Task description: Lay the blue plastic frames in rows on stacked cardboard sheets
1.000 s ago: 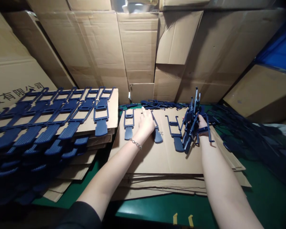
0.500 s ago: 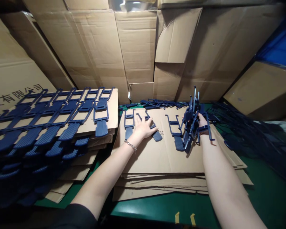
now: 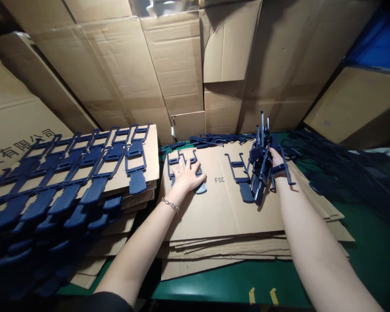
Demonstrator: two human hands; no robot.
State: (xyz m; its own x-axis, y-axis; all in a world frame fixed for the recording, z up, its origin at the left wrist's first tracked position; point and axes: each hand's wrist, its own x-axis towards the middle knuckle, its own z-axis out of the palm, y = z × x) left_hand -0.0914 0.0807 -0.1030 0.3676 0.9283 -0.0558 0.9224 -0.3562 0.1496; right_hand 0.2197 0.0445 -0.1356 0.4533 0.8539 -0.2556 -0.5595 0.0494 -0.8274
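My left hand (image 3: 187, 175) lies with fingers spread over a dark blue plastic frame part (image 3: 201, 189), whose ribbed flat end shows beside the fingers. A second such part (image 3: 173, 161) lies close on the left, half covered by the hand. Both rest on the top cardboard sheet (image 3: 214, 216). My right hand (image 3: 277, 159) is closed around a bundle of the same plastic parts (image 3: 260, 156), held over the sheet's right side; its fingers are mostly hidden. Just left of the bundle is another part (image 3: 245, 190), its ribbed end toward me; I cannot tell whether it touches the sheet.
On the left, rows of similar parts (image 3: 95, 188) cover a stack of cardboard sheets (image 3: 152, 173). Loose parts lie along the back (image 3: 221, 138) and in a dark heap (image 3: 338, 169) at right. Cardboard boxes (image 3: 175, 60) wall the green table (image 3: 221, 281).
My left hand has slid the part left and turned it straighter, beside the leftmost one. The view has shifted slightly; the right hand still grips its bundle.
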